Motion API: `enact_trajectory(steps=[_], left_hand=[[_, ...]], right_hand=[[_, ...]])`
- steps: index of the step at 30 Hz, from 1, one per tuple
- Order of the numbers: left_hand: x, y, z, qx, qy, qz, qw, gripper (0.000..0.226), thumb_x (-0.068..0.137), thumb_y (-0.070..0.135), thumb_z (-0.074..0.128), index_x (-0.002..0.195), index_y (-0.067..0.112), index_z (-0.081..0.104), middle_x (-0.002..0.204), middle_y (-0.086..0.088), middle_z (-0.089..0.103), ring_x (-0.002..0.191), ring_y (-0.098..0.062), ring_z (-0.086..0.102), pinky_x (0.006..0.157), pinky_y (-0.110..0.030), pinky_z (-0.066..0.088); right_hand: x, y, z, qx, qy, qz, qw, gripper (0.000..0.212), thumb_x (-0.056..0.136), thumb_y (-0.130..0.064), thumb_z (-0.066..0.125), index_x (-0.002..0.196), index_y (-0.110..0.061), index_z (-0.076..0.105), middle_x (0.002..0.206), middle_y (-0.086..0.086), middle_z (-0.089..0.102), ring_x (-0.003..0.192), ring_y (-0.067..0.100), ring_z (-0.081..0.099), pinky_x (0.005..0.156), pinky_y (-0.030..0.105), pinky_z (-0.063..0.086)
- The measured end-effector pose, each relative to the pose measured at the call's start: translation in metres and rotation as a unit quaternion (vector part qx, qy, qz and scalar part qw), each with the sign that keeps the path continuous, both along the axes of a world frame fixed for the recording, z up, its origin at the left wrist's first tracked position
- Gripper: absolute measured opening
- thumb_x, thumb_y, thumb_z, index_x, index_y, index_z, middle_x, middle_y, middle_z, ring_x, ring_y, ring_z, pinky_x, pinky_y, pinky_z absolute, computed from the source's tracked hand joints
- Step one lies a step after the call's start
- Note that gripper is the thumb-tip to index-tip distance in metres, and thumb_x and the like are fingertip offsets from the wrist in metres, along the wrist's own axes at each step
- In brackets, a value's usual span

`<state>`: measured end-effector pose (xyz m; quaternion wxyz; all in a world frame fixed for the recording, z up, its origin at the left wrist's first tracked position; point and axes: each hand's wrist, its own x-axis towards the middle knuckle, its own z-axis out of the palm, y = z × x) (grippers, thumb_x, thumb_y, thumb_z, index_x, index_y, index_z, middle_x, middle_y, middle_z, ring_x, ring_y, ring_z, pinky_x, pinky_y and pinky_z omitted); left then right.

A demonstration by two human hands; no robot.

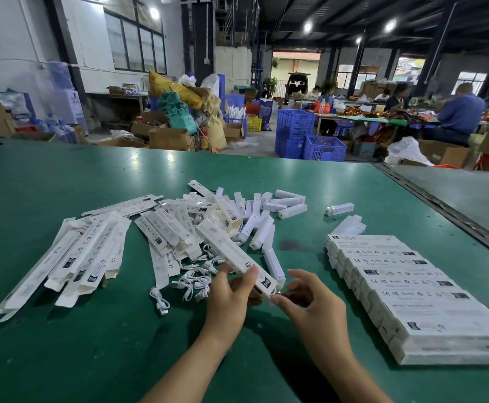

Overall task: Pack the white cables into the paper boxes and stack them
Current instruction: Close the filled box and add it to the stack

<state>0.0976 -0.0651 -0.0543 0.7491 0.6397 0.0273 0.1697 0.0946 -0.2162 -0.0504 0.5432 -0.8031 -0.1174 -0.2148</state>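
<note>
My left hand (231,295) grips the near end of a long white paper box (231,251) that slants up and away over the green table (92,344). My right hand (310,301) pinches something small at the box's open near end; what it pinches is hidden. Coiled white cables (194,282) lie loose just left of my hands. Flat unfolded boxes (74,257) fan out at the left. A stack of packed boxes (412,289) stands in rows at the right.
Small white stick-shaped items (266,225) are scattered beyond the held box, with one lone piece (339,209) farther right. A metal seam (446,210) runs along the table's right side. Blue crates (310,138) and seated people (458,114) are beyond the table.
</note>
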Motion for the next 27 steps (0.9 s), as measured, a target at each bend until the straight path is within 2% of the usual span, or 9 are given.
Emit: enact_trajectory(steps=[3,6,11,15,17,19,22,25,27], left_hand=[[0.001,0.001,-0.001,-0.040,0.023,-0.011,0.999,0.020,0.094,0.023,0.066,0.109,0.010,0.064,0.083,-0.005,0.077,0.071,-0.018,0.074,0.058,-0.025,0.057],[0.003,0.002,-0.001,-0.055,0.031,-0.017,0.998,0.032,0.086,0.036,0.069,0.104,0.010,0.066,0.079,-0.010,0.076,0.066,-0.021,0.071,0.055,-0.029,0.056],[0.004,0.001,-0.005,-0.031,0.028,-0.049,0.998,0.038,0.077,0.050,0.070,0.086,0.013,0.072,0.074,-0.017,0.074,0.061,-0.024,0.070,0.053,-0.029,0.054],[0.000,0.001,-0.003,0.016,0.017,-0.077,0.997,0.051,0.079,0.058,0.069,0.107,0.016,0.068,0.086,-0.006,0.078,0.077,-0.019,0.074,0.065,-0.023,0.055],[0.000,-0.001,-0.002,0.053,0.020,-0.096,0.994,0.066,0.078,0.060,0.068,0.128,0.021,0.057,0.092,0.003,0.078,0.084,-0.012,0.074,0.070,-0.019,0.054],[-0.001,-0.004,-0.004,0.081,0.026,-0.100,0.991,0.083,0.081,0.053,0.065,0.150,0.032,0.025,0.088,0.004,0.078,0.077,-0.009,0.073,0.066,-0.015,0.051],[-0.004,-0.006,-0.007,0.114,0.025,-0.113,0.987,0.094,0.087,0.059,0.062,0.152,0.052,-0.005,0.091,-0.004,0.077,0.082,-0.020,0.071,0.075,-0.025,0.054],[-0.005,-0.005,-0.011,0.170,0.000,-0.137,0.976,0.063,0.083,0.069,0.058,0.137,0.072,0.026,0.123,-0.011,0.066,0.118,-0.025,0.061,0.102,-0.037,0.047],[-0.006,-0.005,-0.010,0.201,-0.009,-0.137,0.970,0.055,0.079,0.077,0.057,0.132,0.067,0.043,0.129,-0.002,0.066,0.125,-0.017,0.058,0.109,-0.039,0.045]], right_hand=[[0.000,0.000,-0.002,-0.043,-0.057,0.009,0.997,0.044,0.063,0.003,0.088,0.095,-0.022,0.070,0.076,-0.011,0.068,0.073,0.000,0.068,0.073,0.014,0.054],[0.001,-0.001,-0.002,-0.087,-0.113,0.002,0.990,0.036,0.062,0.008,0.086,0.090,-0.011,0.073,0.081,-0.017,0.065,0.075,-0.008,0.065,0.072,0.007,0.050],[-0.002,-0.003,0.005,-0.141,-0.171,0.002,0.975,0.023,0.068,-0.007,0.086,0.088,-0.013,0.074,0.081,-0.011,0.064,0.067,0.001,0.058,0.062,0.011,0.046],[-0.002,-0.005,0.004,-0.152,-0.165,0.001,0.975,0.023,0.068,-0.006,0.087,0.084,-0.016,0.073,0.079,-0.011,0.065,0.066,0.003,0.057,0.060,0.017,0.047],[-0.002,-0.006,0.002,-0.143,-0.145,0.001,0.979,0.028,0.066,0.000,0.087,0.079,-0.017,0.069,0.076,-0.014,0.063,0.067,0.004,0.057,0.059,0.014,0.045],[-0.001,-0.006,0.000,-0.125,-0.124,-0.003,0.984,0.032,0.064,0.005,0.084,0.074,-0.019,0.066,0.071,-0.015,0.063,0.065,0.005,0.058,0.057,0.014,0.044],[0.000,-0.006,-0.001,-0.090,-0.111,-0.012,0.990,0.031,0.069,0.004,0.082,0.072,-0.021,0.064,0.065,-0.011,0.063,0.059,0.007,0.059,0.056,0.021,0.047],[0.000,-0.009,-0.001,-0.060,-0.102,-0.010,0.993,0.031,0.074,0.000,0.081,0.077,-0.024,0.063,0.063,-0.011,0.063,0.056,0.010,0.061,0.056,0.026,0.051],[-0.002,-0.010,0.000,-0.041,-0.082,-0.018,0.996,0.035,0.074,-0.004,0.082,0.081,-0.028,0.059,0.073,-0.015,0.066,0.061,0.006,0.065,0.060,0.026,0.053]])
